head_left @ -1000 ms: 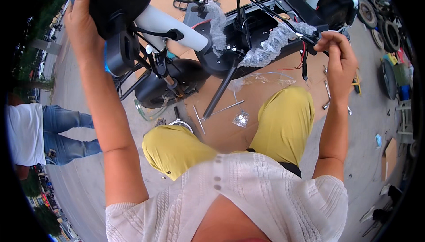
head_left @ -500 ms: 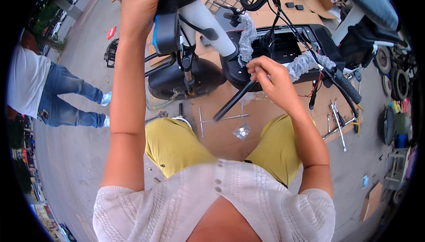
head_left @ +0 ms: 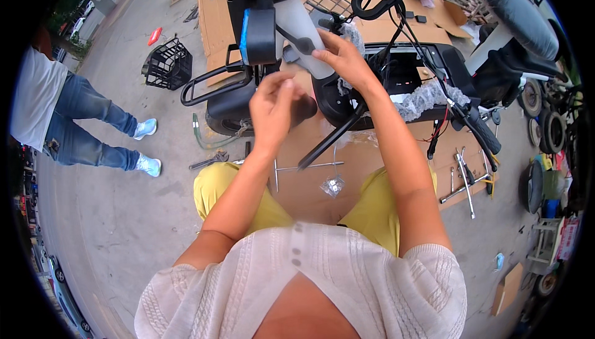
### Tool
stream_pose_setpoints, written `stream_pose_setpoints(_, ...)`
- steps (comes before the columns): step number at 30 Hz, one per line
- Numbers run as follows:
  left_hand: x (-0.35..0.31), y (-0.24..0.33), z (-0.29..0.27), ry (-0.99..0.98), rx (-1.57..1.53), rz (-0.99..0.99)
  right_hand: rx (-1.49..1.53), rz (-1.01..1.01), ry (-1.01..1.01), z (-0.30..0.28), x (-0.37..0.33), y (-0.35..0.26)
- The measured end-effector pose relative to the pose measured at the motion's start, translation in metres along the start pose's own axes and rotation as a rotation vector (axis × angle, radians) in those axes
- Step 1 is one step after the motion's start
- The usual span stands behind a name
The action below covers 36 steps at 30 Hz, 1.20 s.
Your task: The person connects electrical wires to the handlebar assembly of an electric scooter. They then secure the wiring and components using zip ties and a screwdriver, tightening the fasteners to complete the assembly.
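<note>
White tube (head_left: pixel 296 19) touched by right hand (head_left: pixel 347 63), left hand (head_left: pixel 273 108) nearby

No readable lettering or numbers

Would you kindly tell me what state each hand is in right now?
Left hand: partly open, fingers loosely curled, nothing visible in it.
Right hand: at the white tube; whether it grips cannot be told.
</note>
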<state>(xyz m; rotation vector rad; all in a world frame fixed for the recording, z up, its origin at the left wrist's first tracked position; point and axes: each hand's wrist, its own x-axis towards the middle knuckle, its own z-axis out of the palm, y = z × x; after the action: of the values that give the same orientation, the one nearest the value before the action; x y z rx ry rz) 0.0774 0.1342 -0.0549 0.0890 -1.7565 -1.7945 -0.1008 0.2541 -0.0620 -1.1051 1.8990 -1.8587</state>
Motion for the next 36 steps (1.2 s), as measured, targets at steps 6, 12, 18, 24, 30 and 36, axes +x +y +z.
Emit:
stream_pose_setpoints(6, 0.053, -0.037, 0.017, 0.02, -0.055, -0.101, 0.104, 0.018, -0.025, -0.001, 0.003, -0.001)
stream_pose_setpoints(12, 0.063, -0.047, 0.022, 0.078, -0.068, -0.077, 0.077, -0.038, -0.025, 0.0, 0.006, 0.001)
stream_pose_setpoints(18, 0.06, -0.046, 0.032, 0.135, -0.005, -0.053, 0.086, -0.041, 0.008, -0.001, 0.009, 0.009)
stream_pose_setpoints(24, 0.056, -0.043, 0.038, 0.097, 0.268, 0.054, 0.143, 0.057, -0.016, -0.005, 0.007, -0.004)
stream_pose_setpoints(30, 0.059, -0.048, 0.047, 0.168, 0.278, 0.088, 0.111, 0.024, -0.083, -0.009, 0.01, -0.001)
stream_pose_setpoints(36, 0.062, -0.049, 0.056, 0.224, 0.276, 0.072, 0.207, 0.058, -0.151, -0.019, 0.007, -0.002)
